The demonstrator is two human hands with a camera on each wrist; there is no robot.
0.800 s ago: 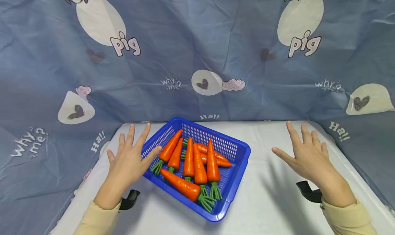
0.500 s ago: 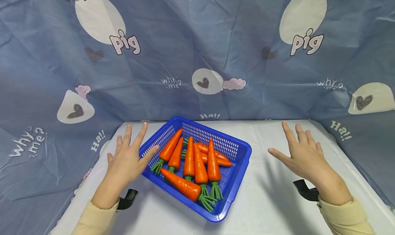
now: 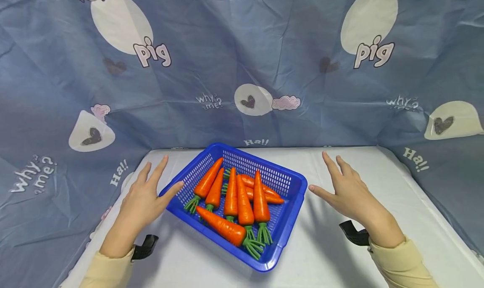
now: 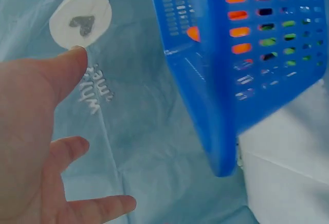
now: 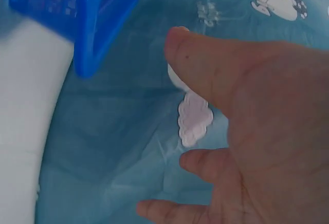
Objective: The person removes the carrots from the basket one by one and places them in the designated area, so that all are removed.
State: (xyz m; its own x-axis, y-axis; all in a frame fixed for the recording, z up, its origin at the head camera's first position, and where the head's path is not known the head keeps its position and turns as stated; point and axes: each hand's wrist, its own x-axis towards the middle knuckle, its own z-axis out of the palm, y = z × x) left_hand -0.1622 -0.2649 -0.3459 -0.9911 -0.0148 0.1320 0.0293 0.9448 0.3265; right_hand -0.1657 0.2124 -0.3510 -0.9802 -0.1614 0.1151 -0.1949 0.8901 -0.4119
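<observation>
A blue plastic basket (image 3: 289,233) with slotted walls stands turned at an angle on the white table. Several orange carrots (image 3: 230,195) with green stem ends lie inside it, one (image 3: 223,227) crosswise along the near side. My left hand (image 3: 141,204) is spread beside the basket's left corner, its thumb overlapping the rim in the head view. To the right of the basket my right hand (image 3: 351,193) hovers with fingers spread, thumb pointing at the right corner. Both hands hold nothing. In the left wrist view the basket (image 4: 221,80) rises close to the left hand (image 4: 31,116).
White cloth (image 3: 332,254) covers the table. A blue-grey patterned curtain (image 3: 211,65) hangs behind it and along both sides. Each wrist carries a black camera mount, one (image 3: 145,247) at the left and one (image 3: 354,233) at the right.
My right hand has moved left, nearer the basket. My left hand has shifted a little left and turned, its thumb now over the basket's left corner. The basket and carrots have stayed in place.
</observation>
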